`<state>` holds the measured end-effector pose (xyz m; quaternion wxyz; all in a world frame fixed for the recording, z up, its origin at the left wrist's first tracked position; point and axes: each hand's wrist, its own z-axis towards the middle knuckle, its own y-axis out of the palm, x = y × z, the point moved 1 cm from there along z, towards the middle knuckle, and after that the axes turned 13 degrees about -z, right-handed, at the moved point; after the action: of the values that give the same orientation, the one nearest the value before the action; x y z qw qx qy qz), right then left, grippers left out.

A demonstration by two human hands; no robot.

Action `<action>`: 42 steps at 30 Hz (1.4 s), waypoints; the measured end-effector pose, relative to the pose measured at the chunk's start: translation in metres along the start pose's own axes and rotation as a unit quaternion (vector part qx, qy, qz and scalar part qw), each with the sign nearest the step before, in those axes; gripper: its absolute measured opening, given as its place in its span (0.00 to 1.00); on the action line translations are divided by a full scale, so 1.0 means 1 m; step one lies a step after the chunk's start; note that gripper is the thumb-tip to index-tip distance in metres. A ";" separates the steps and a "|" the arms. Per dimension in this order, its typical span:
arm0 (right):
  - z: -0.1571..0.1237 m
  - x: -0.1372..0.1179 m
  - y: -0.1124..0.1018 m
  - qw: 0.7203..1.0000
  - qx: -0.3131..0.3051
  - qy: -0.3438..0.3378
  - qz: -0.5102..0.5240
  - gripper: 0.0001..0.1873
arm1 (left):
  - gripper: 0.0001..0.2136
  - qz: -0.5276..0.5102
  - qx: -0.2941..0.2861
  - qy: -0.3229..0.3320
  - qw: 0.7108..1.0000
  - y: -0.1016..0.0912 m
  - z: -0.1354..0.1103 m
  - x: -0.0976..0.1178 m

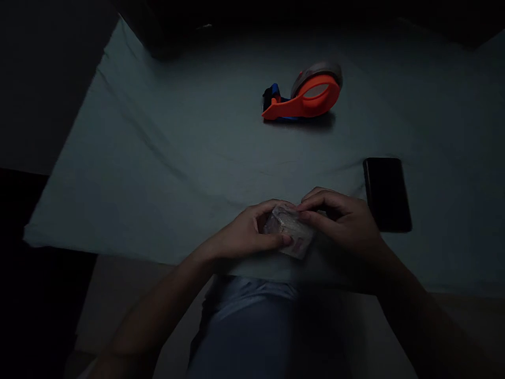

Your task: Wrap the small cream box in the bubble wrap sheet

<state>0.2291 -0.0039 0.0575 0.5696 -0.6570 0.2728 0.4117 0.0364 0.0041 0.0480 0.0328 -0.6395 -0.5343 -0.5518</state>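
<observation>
A small pale box (296, 231), covered in what looks like clear shiny wrap, is held over the near edge of the cloth-covered table. My left hand (252, 229) grips it from the left, thumb across the front face and fingers behind. With its fingertips and thumb pinched together, my right hand (341, 218) touches the box's upper right edge. Whether a bit of wrap or tape lies in that pinch is too dark to tell. A small reddish mark shows on the box's lower face.
An orange and blue tape dispenser (303, 102) with a roll of tape stands further back on the pale green cloth (189, 126). Right of my right hand lies a black phone (387, 195). Dark furniture borders the table's far side. The light is very dim.
</observation>
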 end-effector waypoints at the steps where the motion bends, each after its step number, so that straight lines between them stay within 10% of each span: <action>1: -0.001 -0.002 -0.001 1.000 -0.001 -0.010 -0.008 0.04 | 0.17 -0.005 0.005 -0.003 1.000 0.000 0.000 0.001; 9: -0.011 -0.009 -0.006 0.990 -0.083 -0.083 -0.079 0.11 | 0.09 -0.034 0.015 -0.041 0.998 0.000 -0.002 0.000; 25: -0.023 -0.007 -0.003 0.966 -0.058 -0.188 -0.168 0.15 | 0.14 -0.098 0.033 -0.052 0.993 -0.002 0.000 -0.007; 31: -0.026 0.005 -0.009 0.982 0.122 -0.069 -0.124 0.11 | 0.12 0.105 0.130 0.101 0.981 -0.002 0.009 0.000; 42: -0.023 0.017 -0.001 0.986 0.088 -0.062 -0.131 0.11 | 0.37 0.428 0.212 0.165 0.863 -0.032 0.021 -0.013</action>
<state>0.2437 -0.0246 0.0442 0.6899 -0.6075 0.1837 0.3481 0.0299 0.0224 0.0127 0.4880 -0.6829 -0.2986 -0.4542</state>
